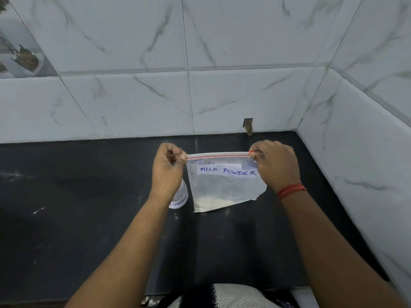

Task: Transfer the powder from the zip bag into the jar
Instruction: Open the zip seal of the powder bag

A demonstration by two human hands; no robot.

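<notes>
Head view: we have the clear plastic zip bag with red seal strip and "MILK POWDER" label [224, 181] held up between both hands over the black stone counter [77, 196]. Left hand [167, 168] pinches the bag's top left corner, right hand [275, 165] pinches the top right corner. Hands apart, the seal stretched between them. Seal edge runs left-right, roughly level; bag hangs mouth up, with its lower right corner raised. White powder [211, 202] sits in the bag's bottom left part. Small clear jar with white label [179, 200] stands under the left wrist, just left of the bag's lower edge; contents unclear. Marble-tiled wall [133, 103] closes in beyond the hands, another to the right of the right hand. Open counter left of the left hand.
</notes>
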